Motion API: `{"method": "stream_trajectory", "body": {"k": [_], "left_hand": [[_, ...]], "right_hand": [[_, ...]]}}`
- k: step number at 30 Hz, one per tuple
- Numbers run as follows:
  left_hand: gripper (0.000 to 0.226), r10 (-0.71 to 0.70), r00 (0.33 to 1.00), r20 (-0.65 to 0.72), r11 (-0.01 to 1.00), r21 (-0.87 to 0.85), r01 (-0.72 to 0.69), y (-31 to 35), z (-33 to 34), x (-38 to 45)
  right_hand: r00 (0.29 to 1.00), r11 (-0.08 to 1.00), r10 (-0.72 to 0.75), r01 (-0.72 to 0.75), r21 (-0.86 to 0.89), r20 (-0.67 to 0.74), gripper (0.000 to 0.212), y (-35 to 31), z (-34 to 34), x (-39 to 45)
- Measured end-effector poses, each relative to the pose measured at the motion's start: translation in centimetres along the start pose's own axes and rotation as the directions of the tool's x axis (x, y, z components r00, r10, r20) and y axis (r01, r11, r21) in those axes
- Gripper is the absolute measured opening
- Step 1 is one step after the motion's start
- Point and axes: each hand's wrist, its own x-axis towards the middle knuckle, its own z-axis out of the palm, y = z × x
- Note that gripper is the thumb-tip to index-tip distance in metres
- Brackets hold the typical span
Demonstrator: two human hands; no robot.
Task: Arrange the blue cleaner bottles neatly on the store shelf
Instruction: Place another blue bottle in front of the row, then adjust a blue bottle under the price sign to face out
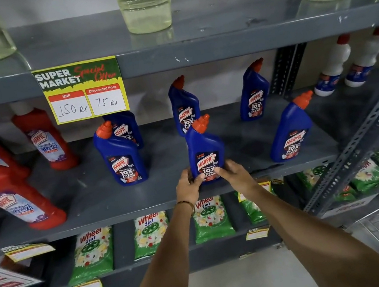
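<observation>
Both hands clamped on the base of the middle blue bottle at the shelf front edge: left hand, right hand. Looks rigid, smooth plastic, likely full and tall, so tippy. Grip low on the body, not the orange cap.

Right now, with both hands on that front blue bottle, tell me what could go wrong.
1. The held bottle stands near the shelf's front edge; the left hand and right hand grip only its base, so a tug could tip it off.
2. Pushed back, it may knock the blue bottle behind.
3. The right forearm could brush the front-right bottle, which also stands near the edge.
</observation>
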Motion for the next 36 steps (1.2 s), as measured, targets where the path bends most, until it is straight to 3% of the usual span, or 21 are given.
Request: {"method": "stream_trajectory", "body": {"k": [11, 15, 19, 23, 29, 33, 36], "left_hand": [[0.047, -0.005, 1.0, 0.006, 1.0, -0.017, 0.005, -0.3, -1.1, -0.4], [0.055, -0.058, 0.998, -0.003, 0.998, -0.009, 0.058, -0.9, -3.6, -0.4], [0.054, -0.075, 0.997, -0.011, 0.997, -0.007, 0.075, -1.7, -8.3, -0.5], [0.053, -0.089, 0.996, -0.01, 0.996, 0.003, 0.09, -2.7, -13.4, -0.6], [0.036, -0.09, 0.996, -0.017, 0.993, 0.08, 0.091, -3.6, -19.0, 0.1], [0.056, -0.107, 0.994, 0.001, 0.99, 0.095, 0.107, -3.4, -20.4, 0.8], [0.051, -0.097, 0.995, -0.012, 0.989, 0.109, 0.098, -3.3, -21.0, 1.5]], "right_hand": [[0.999, 0.999, 0.014, -0.015, -0.046, -0.039, 0.032, -0.3, 0.1, -0.9], [0.973, 0.998, 0.054, -0.048, 0.031, -0.223, 0.037, -0.3, 1.7, -1.9], [0.891, 0.998, 0.048, -0.03, 0.047, -0.452, 0.033, -0.8, 5.5, -3.6], [0.813, 0.992, 0.107, -0.049, 0.116, -0.573, 0.035, -2.0, 9.7, -5.2], [0.823, 0.976, 0.207, -0.133, 0.175, -0.529, 0.06, -3.4, 15.3, -5.2], [0.886, 0.965, 0.247, -0.19, 0.179, -0.393, 0.068, -4.9, 17.4, -3.4], [0.925, 0.975, 0.221, -0.196, 0.109, -0.31, 0.069, -5.7, 18.6, -1.8]]}}
